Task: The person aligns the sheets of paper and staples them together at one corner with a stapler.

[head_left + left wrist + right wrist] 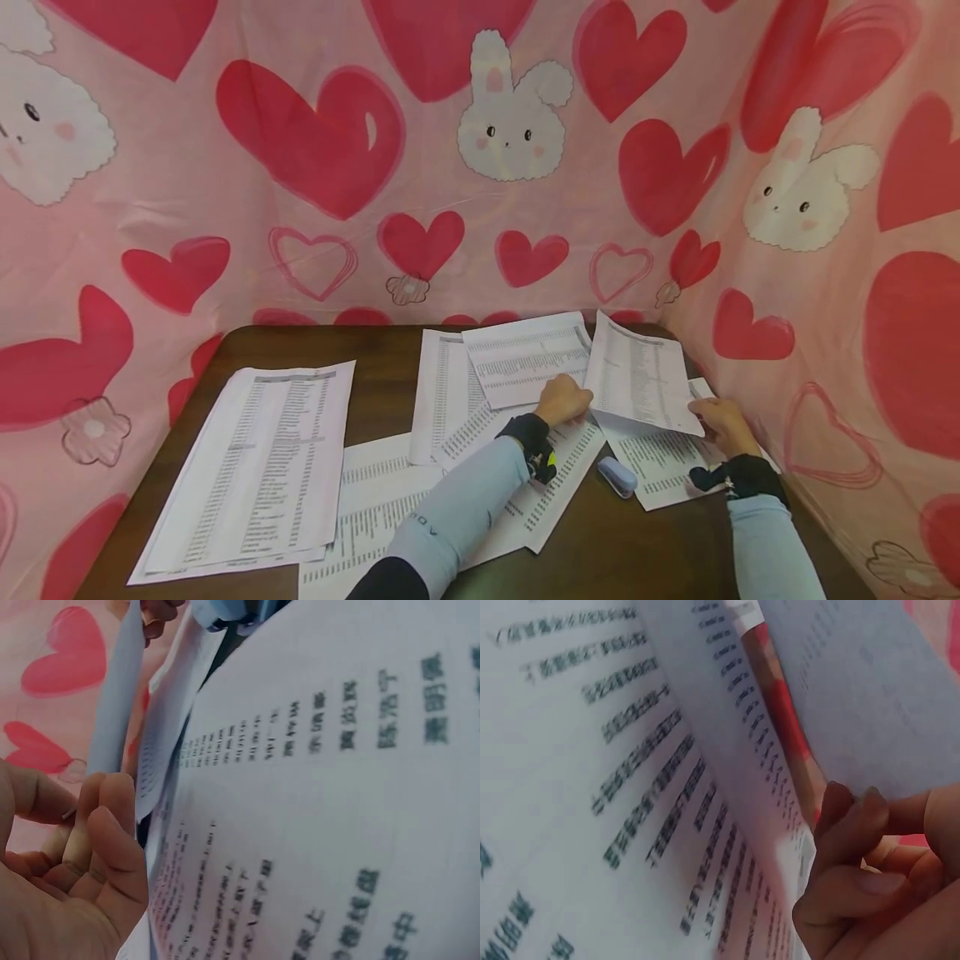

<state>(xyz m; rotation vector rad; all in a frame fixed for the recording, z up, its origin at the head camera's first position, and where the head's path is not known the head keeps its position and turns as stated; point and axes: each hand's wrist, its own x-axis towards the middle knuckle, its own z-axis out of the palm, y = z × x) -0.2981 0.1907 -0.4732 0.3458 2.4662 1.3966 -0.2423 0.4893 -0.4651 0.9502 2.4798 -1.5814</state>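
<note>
A printed sheet of paper [641, 375] is raised at its near edge above other papers on the right of the table. My left hand [564, 400] pinches its near left corner; in the left wrist view the fingers [112, 840] curl at the edge of the paper [116, 712]. At the near right corner, my right hand [726, 423] pinches the same sheet, and the right wrist view shows fingertips [874, 810] on the paper [870, 697]. Beneath lies another printed sheet [660, 471]. A small blue-grey stapler-like object [617, 477] lies between the hands.
A stack of printed sheets [262, 467] lies at the table's left. More overlapping sheets [386, 483] spread across the middle, with others [532, 358] at the back. Heart-patterned cloth [315, 150] hangs behind and beside the dark wooden table [600, 558].
</note>
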